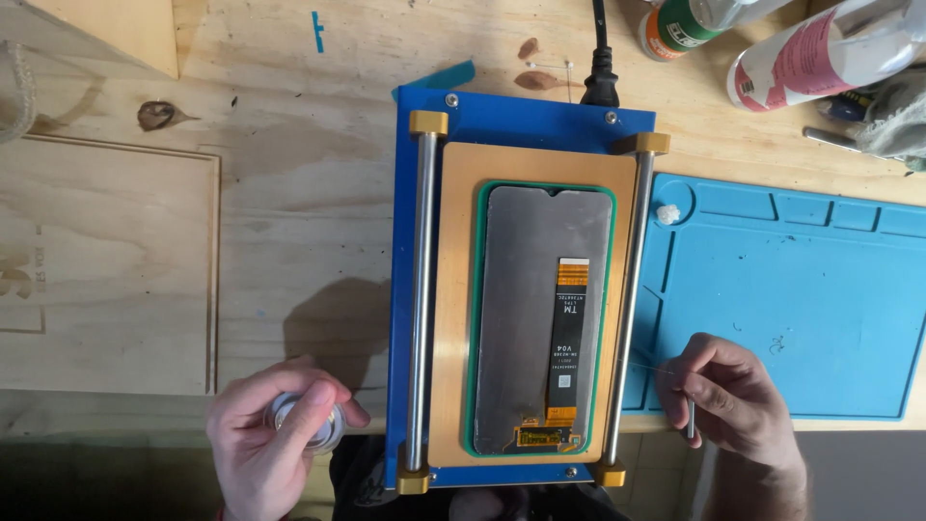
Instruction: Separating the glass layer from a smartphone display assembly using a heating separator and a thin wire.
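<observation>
Between the two hands, a phone screen panel (540, 318) is lying face down on the orange pad of a blue separator machine (526, 130). Left of it, the left hand (265, 434) is closing its fingers around a small round spool (307, 425). Right of it, over a blue work mat (801, 299), the right hand (728, 400) is pinching a thin metal tool (691, 420).
</observation>
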